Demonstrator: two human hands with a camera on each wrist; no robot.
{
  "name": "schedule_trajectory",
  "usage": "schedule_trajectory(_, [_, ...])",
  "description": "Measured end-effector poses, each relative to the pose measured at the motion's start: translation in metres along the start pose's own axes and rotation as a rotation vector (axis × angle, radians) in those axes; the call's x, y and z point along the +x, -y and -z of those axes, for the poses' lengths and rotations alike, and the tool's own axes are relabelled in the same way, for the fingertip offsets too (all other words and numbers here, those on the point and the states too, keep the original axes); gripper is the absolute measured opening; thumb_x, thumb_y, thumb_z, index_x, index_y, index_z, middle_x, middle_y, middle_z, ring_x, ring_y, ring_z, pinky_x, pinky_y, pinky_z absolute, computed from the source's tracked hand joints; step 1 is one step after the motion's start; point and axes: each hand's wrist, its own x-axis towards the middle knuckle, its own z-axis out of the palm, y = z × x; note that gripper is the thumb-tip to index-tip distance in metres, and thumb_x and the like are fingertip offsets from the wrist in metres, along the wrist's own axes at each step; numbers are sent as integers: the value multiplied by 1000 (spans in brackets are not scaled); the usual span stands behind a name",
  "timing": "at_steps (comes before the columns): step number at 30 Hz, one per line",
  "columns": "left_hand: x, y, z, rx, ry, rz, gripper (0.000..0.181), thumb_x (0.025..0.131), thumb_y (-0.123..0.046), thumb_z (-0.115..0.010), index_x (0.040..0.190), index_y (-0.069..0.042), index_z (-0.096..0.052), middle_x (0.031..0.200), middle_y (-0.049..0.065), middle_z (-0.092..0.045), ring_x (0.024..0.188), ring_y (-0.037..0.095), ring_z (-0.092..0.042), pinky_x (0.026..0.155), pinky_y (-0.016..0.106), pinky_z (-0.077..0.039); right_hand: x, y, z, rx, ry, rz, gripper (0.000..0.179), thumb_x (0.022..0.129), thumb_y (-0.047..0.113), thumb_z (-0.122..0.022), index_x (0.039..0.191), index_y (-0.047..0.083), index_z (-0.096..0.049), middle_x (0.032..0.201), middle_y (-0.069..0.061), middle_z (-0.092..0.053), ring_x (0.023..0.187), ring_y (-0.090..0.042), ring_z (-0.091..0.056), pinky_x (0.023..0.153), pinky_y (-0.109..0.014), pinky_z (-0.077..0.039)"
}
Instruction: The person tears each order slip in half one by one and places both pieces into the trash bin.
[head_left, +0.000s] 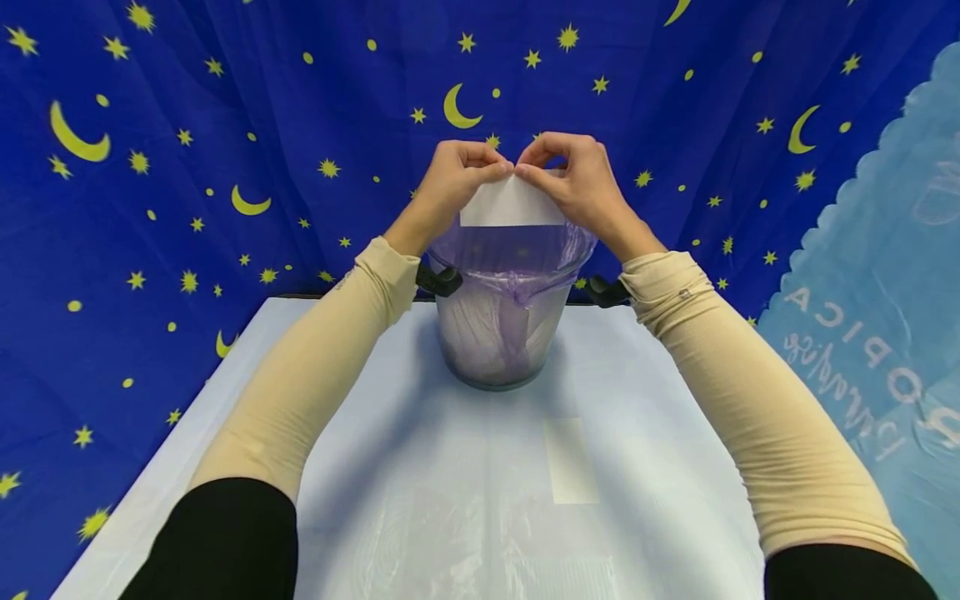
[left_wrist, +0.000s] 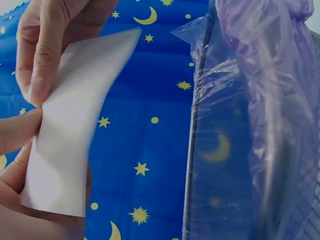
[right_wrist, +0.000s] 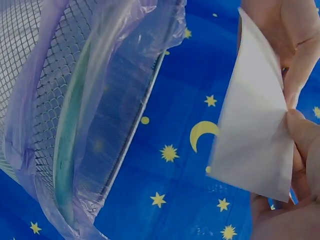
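A white sheet of paper [head_left: 512, 204] hangs between my two hands above a mesh wastebasket [head_left: 468, 333]. My left hand [head_left: 453, 179] pinches its top edge between thumb and fingers. Right beside it my right hand [head_left: 581, 179] pinches the same edge, the fingertips of both hands meeting near the middle. Both wrist views show the paper [left_wrist: 70, 130] slightly bent, its lower part free. A translucent purple plastic bag [head_left: 517, 287] lines the basket and folds over its rim, knotted at the front. In the right wrist view the bag [right_wrist: 25, 115] stretches over the wire mesh.
The basket stands near the back edge of a white-covered table [head_left: 420, 500]. A pale rectangular patch [head_left: 572, 462] shows on the cover in front of it. Behind hangs a blue curtain [head_left: 300, 108] with yellow moons and stars. A light-blue lettered cloth [head_left: 885, 292] hangs at the right.
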Motion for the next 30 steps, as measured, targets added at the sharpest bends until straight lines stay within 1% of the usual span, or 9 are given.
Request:
schedule_trajectory(4, [1,5,-3,41,-16,43,12,96,-11,-77,86,-5,-79,78,-5,-72,70,12,-62,61,25,-51,-4,2,3,9,-16,14,20,100,29,-74,102,10,-79,100,-3,-77,93,-9,-69,79,-21,-56])
schedule_trajectory(6, [1,8,-4,70,-23,67,12,96,-11,-77,86,-4,-79,76,-5,-71,67,12,-61,58,25,-50,-6,4,4,15,-15,19,19,100,27,-75,102,9,-79,100,-3,-77,93,-11,-69,79,-21,-55])
schedule_trajectory(10, [-1,13,-5,108,-21,122,12,96,-12,-76,87,-4,-79,78,-4,-71,68,13,-61,59,25,-50,-12,9,8,6,-6,35,20,100,28,-74,104,8,-79,101,-4,-77,95,-12,-69,82,-21,-56])
schedule_trajectory(14, [-3,17,-6,144,-16,164,13,97,-14,-76,89,-3,-79,83,-1,-71,73,13,-61,62,25,-50,-17,15,13,13,-8,76,20,100,27,-74,103,7,-79,100,-4,-77,94,-11,-69,85,-22,-56])
schedule_trajectory(17, [-5,21,-6,163,-27,189,13,97,-14,-76,90,-2,-78,86,0,-71,76,13,-60,63,25,-49,-21,23,18,27,-18,110,20,100,26,-74,102,7,-79,99,-4,-78,93,-8,-68,86,-23,-56])
schedule_trajectory(20, [-6,24,-6,194,-50,211,13,96,-13,-76,90,-2,-78,88,1,-71,77,12,-59,64,25,-48,-23,31,24,43,-40,136,20,100,24,-74,101,5,-79,100,-5,-78,92,-5,-67,86,-23,-56])
schedule_trajectory(23, [-6,26,-6,247,-76,221,13,96,-13,-76,92,0,-79,93,-1,-70,81,10,-57,65,24,-45,-23,36,29,50,-67,144,21,100,24,-74,102,3,-79,101,-6,-78,91,-4,-67,85,-22,-56])
schedule_trajectory(25, [-6,27,-6,277,-87,220,14,96,-13,-77,95,1,-80,96,0,-70,84,9,-55,67,23,-44,-23,37,32,49,-80,134,22,100,24,-75,102,3,-79,102,-6,-79,91,-4,-67,83,-21,-56])
schedule_trajectory(30, [-8,27,-7,280,-83,203,16,96,-15,-78,99,1,-81,101,4,-74,86,12,-55,69,26,-42,-24,26,31,2,-81,78,23,100,27,-75,103,5,-80,104,-6,-79,93,-9,-69,81,-21,-57])
